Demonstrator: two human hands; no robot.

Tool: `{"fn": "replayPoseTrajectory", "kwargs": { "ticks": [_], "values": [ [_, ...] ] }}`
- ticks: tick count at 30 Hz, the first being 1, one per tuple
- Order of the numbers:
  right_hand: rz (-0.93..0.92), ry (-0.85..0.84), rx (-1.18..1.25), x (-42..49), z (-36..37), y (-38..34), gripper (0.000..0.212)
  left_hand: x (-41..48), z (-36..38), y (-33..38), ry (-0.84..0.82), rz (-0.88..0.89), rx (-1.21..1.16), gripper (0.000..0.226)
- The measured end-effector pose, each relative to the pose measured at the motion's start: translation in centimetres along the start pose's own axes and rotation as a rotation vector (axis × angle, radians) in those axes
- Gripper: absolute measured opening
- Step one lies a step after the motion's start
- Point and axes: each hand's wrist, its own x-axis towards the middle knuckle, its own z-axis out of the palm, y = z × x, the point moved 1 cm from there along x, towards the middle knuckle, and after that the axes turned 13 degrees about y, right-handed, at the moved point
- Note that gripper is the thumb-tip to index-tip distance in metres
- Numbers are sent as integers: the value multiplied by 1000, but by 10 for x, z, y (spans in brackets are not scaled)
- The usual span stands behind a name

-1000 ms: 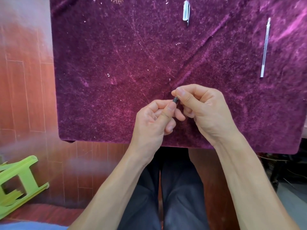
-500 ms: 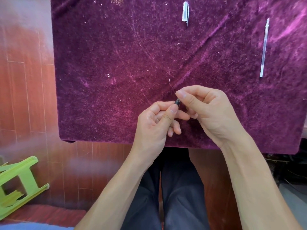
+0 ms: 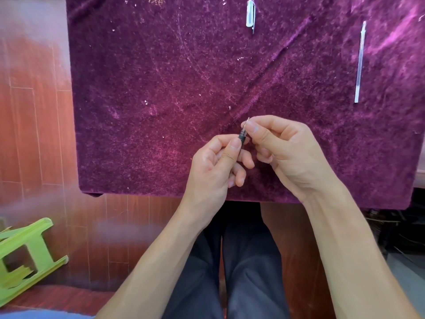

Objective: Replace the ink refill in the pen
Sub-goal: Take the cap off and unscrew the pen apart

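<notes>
2 bits on cloth (image 3: 161,88) beyond pen (image 3: 242,135): cap (image 3: 250,16) top-ctr, refill (image 3: 360,63) far R.

Left hand (image 3: 215,168): my fingers curl round the pen (image 3: 242,135), thumb laid up along it.
Right hand (image 3: 288,155): my thumb and forefinger pinch the pen's tip end; other fingers curled under.
Arms: bare; left forearm (image 3: 161,245) and right forearm (image 3: 340,238) angle inward.

Open passage over the purple velvet-covered tabletop (image 3: 142,93) across its left half. Blocked at the near edge, centre, by left hand (image 3: 213,166) and right hand (image 3: 289,155), both holding a short dark pen piece (image 3: 242,135). Well beyond: clear plastic pen cap (image 3: 250,16) at the far edge, thin clear refill tube (image 3: 360,63) lengthwise at right; free velvet between, crossed by a low diagonal fold (image 3: 276,72).
</notes>
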Motion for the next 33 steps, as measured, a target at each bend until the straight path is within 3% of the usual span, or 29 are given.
{"fn": "replayPoseTrajectory", "kwargs": {
  "ticks": [7,13,21,26,33],
  "values": [
    [9,-8,-3,0,0,-3,28,0,2,0,12,7,26,29],
    [10,-21,7,5,-3,-2,14,2,6,3,-6,26,68,24],
    [20,-56,22,11,-4,-5,26,5,9,6,-10,10,33,25],
    [9,-30,3,16,-4,-6,11,8,10,8,-9,12,28,24],
    [-6,-34,-2,21,-3,-7,11,13,9,8,13,9,27,25]
  ]
}}
